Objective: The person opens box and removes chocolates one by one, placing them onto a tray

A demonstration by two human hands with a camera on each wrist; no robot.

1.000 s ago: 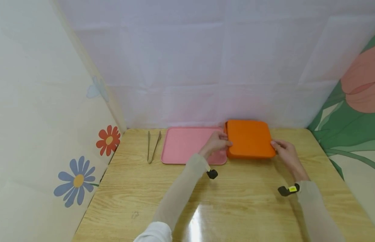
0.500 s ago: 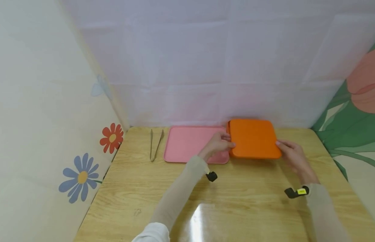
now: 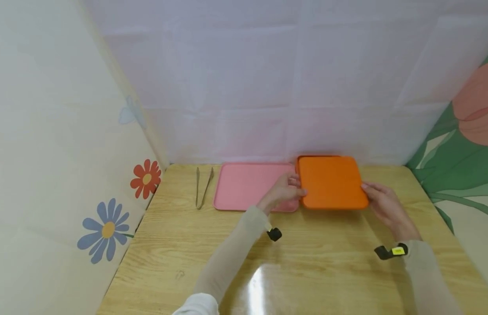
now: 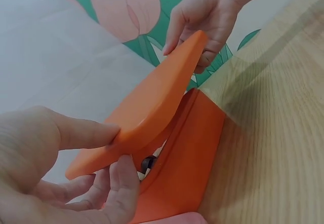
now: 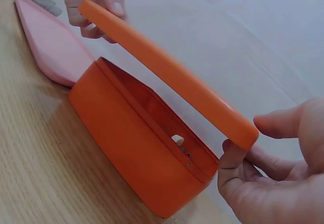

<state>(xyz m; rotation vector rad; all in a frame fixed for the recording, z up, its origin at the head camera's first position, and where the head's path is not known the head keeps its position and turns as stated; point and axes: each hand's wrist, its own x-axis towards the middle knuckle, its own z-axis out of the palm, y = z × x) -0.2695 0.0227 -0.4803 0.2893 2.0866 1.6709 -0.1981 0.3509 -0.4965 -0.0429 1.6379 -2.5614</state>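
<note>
- A wooden table (image 3: 326,271) fills the lower half of the frame.
- A pink tray (image 3: 244,188) lies near centre.
- Right of centre, an orange box (image 5: 131,143) stands beside the tray.
- Its lid (image 3: 332,181) is held above it, a gap showing between.
- The left hand (image 3: 281,192) pinches the lid's left edge.
- The right hand (image 3: 387,208) pinches its right edge.
- Tongs (image 3: 205,191) lie spread, left of centre.
- A white piece (image 5: 177,140) shows inside the box.

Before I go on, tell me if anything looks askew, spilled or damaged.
Only the lid stands out: it is out of line with the box, which gapes open beneath. That seems no fault, since the left hand and right hand grip it. No spill or damage shows; the tray and tongs lie on the table.
</note>
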